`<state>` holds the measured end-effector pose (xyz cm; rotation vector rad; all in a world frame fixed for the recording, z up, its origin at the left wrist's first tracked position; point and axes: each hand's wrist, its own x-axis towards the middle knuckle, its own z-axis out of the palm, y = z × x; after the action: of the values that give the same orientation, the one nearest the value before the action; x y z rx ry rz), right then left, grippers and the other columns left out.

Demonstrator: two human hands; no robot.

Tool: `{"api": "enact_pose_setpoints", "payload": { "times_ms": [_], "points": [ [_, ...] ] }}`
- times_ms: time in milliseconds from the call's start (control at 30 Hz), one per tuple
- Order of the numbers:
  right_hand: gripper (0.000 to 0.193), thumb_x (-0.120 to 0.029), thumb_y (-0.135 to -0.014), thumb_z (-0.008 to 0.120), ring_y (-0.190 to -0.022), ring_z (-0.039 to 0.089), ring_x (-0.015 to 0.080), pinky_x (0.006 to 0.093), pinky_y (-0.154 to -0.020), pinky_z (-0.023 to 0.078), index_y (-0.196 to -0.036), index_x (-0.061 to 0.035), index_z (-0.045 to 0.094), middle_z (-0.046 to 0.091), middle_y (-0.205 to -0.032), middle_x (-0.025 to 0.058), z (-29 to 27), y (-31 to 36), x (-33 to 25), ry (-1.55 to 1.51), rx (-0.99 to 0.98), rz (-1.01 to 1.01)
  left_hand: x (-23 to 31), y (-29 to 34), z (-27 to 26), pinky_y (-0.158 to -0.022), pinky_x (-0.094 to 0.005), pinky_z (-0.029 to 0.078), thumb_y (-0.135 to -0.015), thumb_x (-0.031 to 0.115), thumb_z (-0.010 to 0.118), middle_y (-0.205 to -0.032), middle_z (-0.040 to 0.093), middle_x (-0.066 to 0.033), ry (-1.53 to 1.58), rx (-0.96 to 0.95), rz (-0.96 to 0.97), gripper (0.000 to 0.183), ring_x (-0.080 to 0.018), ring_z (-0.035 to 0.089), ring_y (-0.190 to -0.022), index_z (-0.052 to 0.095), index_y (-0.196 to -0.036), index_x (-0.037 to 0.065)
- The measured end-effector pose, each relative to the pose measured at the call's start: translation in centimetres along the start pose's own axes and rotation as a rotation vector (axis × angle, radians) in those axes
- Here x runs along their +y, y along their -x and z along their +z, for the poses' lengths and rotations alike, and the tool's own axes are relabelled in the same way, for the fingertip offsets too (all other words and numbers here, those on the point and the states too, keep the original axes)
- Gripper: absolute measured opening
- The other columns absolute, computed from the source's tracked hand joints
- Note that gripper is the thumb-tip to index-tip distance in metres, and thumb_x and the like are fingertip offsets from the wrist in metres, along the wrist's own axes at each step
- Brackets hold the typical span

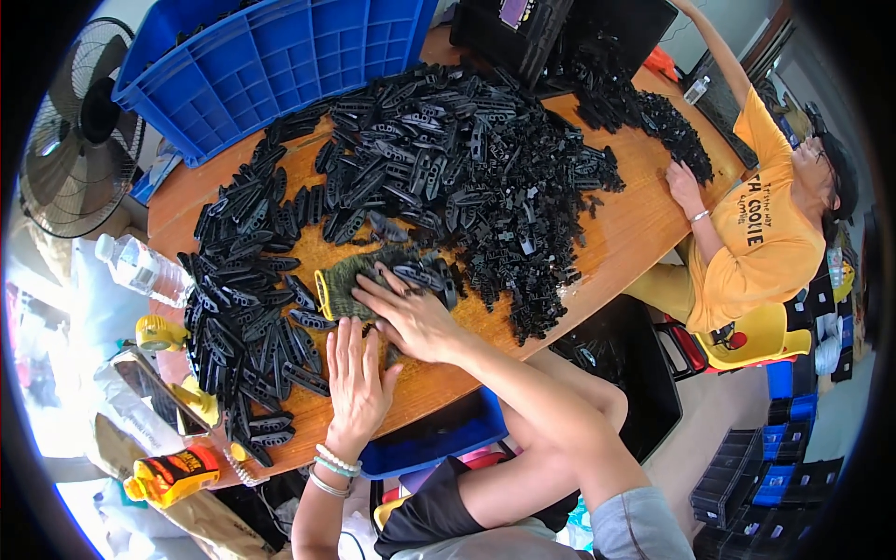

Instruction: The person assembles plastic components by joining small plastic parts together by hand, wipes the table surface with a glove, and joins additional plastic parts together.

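Note:
A dark grey-green knitted work glove (345, 286) with a yellow cuff edge lies on the wooden table, among long black plastic parts (401, 140). Across the glove rests my right hand (416, 323), its fingers stretched out and apart. My left hand (357, 387) is just below the glove, palm down with fingers extended, its fingertips by the glove's lower edge. Nothing shows in its grasp. To the right is a heap of small black plastic pieces (513, 196). More long black parts (247, 327) lie left of my hands.
A large blue crate (271, 79) stands at the back left beside a fan (89, 121). A clear bottle (145, 266), a phone (154, 397) and an orange bottle (173, 474) line the left edge. On the right, a person in yellow (761, 224) reaches over the table (625, 224).

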<state>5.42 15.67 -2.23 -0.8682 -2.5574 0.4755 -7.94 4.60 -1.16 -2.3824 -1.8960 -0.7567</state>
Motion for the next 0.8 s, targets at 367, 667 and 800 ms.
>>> {"api": "enact_pose_setpoints", "payload": {
  "times_ms": [367, 667, 800],
  "points": [
    [0.064, -0.033, -0.081, 0.064, -0.140, 0.021, 0.0293, 0.0367, -0.078, 0.056, -0.134, -0.0049, 0.042, 0.033, -0.147, 0.0069, -2.3, 2.5, 0.9, 0.049, -0.026, 0.125, 0.1, 0.4, -0.2, -0.105, -0.0545, 0.029, -0.079, 0.029, 0.068, -0.134, 0.038, -0.0292, 0.089, 0.002, 0.062, 0.062, -0.0450, 0.034, -0.128, 0.042, -0.124, -0.005],
    [0.062, -0.045, -0.090, 0.049, -0.133, 0.030, 0.0392, 0.0399, -0.079, 0.058, -0.141, -0.0132, 0.033, 0.026, -0.150, 0.0049, -0.3, -4.6, 4.3, 0.106, 0.060, 0.516, 0.2, 0.1, 0.4, -0.109, -0.0565, 0.021, -0.079, 0.033, 0.067, -0.138, 0.032, -0.0295, 0.033, -0.037, -0.052, 0.069, -0.0441, 0.026, -0.133, 0.038, -0.128, -0.006],
    [0.055, -0.034, -0.091, 0.054, -0.139, 0.019, 0.0352, 0.0354, -0.077, 0.058, -0.141, -0.0210, 0.036, 0.022, -0.152, 0.0025, 1.3, -4.4, 2.2, 0.109, -0.014, 0.325, -0.1, 0.2, 0.5, -0.111, -0.0573, 0.013, -0.078, 0.035, 0.069, -0.143, 0.026, -0.0291, -0.077, 0.017, -0.116, 0.084, -0.0430, 0.020, -0.136, 0.026, -0.136, -0.008]
  ]
}}
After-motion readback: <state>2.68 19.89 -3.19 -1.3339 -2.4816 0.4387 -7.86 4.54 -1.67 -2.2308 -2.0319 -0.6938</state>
